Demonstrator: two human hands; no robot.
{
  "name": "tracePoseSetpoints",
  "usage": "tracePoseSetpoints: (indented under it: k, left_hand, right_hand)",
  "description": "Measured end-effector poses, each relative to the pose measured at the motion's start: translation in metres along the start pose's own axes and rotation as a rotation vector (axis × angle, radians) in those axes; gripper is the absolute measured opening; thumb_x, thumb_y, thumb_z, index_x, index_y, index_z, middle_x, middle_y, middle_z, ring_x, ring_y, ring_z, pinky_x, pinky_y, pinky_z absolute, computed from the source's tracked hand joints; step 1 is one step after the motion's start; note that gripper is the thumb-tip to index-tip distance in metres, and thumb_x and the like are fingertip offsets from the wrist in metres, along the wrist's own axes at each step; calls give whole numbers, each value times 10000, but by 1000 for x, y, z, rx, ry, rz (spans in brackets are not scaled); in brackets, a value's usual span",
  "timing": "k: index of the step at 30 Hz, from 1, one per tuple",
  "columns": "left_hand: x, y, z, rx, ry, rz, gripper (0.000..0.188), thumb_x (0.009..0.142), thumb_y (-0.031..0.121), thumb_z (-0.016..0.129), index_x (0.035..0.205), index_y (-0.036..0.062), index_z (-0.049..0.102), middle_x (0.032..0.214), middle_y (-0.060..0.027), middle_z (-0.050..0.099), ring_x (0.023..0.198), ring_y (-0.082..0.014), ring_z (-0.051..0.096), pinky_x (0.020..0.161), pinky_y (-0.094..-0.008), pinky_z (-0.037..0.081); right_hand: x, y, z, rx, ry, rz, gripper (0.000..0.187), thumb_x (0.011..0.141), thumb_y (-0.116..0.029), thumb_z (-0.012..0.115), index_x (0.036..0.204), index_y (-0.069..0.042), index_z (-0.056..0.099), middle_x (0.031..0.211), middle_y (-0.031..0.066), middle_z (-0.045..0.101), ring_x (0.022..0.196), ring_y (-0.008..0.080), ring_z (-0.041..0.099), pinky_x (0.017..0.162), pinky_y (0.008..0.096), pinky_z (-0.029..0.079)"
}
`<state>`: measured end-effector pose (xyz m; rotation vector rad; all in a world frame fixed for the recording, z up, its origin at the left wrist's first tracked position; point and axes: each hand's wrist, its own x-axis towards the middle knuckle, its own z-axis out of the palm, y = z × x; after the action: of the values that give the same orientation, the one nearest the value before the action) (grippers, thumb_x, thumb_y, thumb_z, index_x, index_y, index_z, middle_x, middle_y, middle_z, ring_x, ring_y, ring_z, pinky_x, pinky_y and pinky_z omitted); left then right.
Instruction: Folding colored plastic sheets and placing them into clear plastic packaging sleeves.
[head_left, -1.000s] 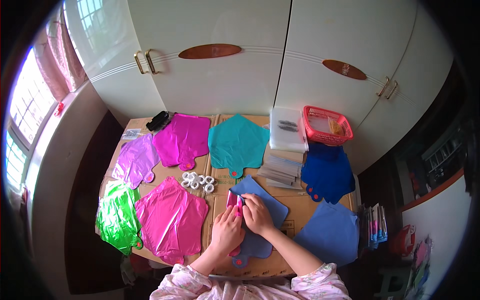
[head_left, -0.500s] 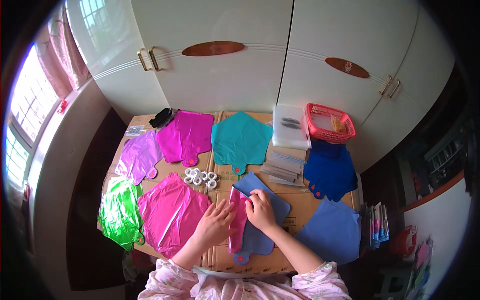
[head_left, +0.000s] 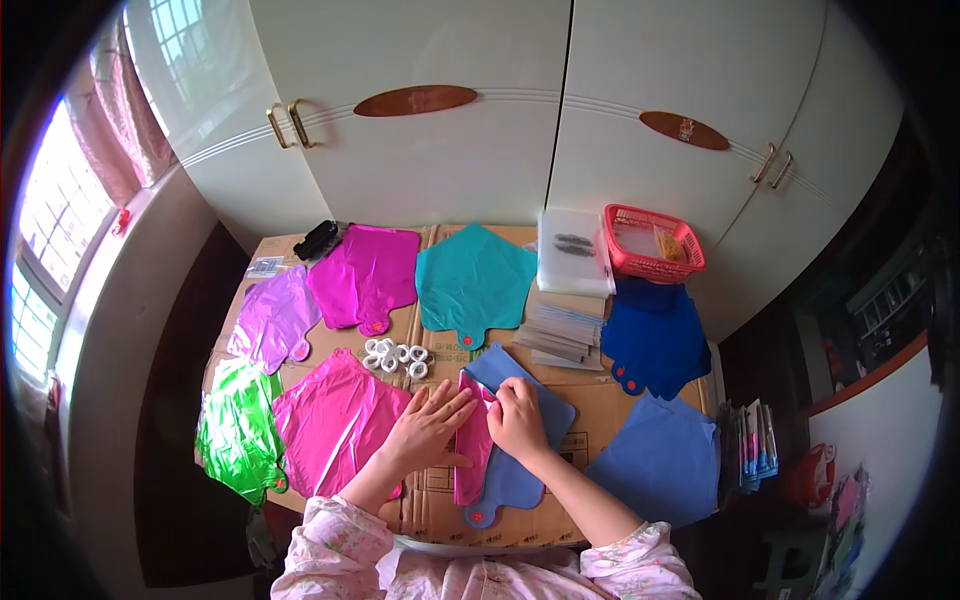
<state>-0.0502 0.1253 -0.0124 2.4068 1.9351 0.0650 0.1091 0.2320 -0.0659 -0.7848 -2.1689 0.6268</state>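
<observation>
A pink foil balloon (head_left: 470, 482), flat and folded into a narrow strip, lies on a blue foil balloon (head_left: 555, 405) at the front middle of the cardboard. My left hand (head_left: 425, 430) rests flat with fingers spread, its fingertips on the strip's left edge. My right hand (head_left: 518, 420) is closed, pinching the strip near its upper right edge; the fingertips partly hide the foil there. Left of my left hand, a spread pink foil balloon (head_left: 335, 425) lies flat. Several white rings (head_left: 388, 362) sit in a cluster beyond my left hand.
Cardboard (head_left: 420, 505) covers the table. Around its edge lie green (head_left: 240, 430), lilac (head_left: 275, 318), magenta (head_left: 365, 280), teal (head_left: 475, 280), dark blue (head_left: 655, 335) and blue (head_left: 655, 460) foils. At the back right are clear bags (head_left: 575, 265), a card stack (head_left: 560, 330) and a red basket (head_left: 655, 262).
The view has shifted slightly. My left hand has slid a little up along the folded pink foil balloon. My right hand keeps its pinch.
</observation>
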Motion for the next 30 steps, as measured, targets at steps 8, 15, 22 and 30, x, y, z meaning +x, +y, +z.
tracePoseSetpoints:
  k: [8, 15, 22, 30]
  left_hand:
    - [0, 2, 7, 24, 12, -15, 966, 680, 715, 561, 1434, 160, 318, 1462, -57, 350, 1383, -305, 250, 1092, -531, 219]
    - [-2, 1, 13, 67, 22, -25, 964, 689, 727, 533, 1439, 163, 314, 1463, -45, 354, 1394, -295, 229, 1100, -551, 172]
    - [-1, 2, 16, 72, 46, -41, 892, 740, 718, 479, 1428, 169, 338, 1456, -22, 372, 1395, -261, 238, 1110, -559, 102]
    - [14, -23, 23, 134, 79, -91, 600, 897, 519, 440, 1412, 218, 375, 1431, 31, 411, 1387, -216, 265, 1121, -521, 114]
  right_hand:
    - [-1, 1, 2, -1, 36, 5, 124, 723, -22, 569, 829, 35, 543, 1031, 201, 479, 976, 374, 478, 876, 461, 404]
    - [0, -25, -26, -183, -69, -206, 224, 754, -94, 662, 955, -25, 593, 1072, 121, 537, 1059, 291, 509, 902, 428, 419]
    - [-14, -26, -34, -171, -229, -273, 286, 708, -177, 714, 938, -53, 599, 952, 60, 595, 981, 221, 562, 915, 378, 428]
    - [-19, -26, -32, -200, -271, -240, 341, 714, -194, 703, 1002, -47, 598, 1029, 60, 601, 1036, 221, 556, 977, 398, 406]
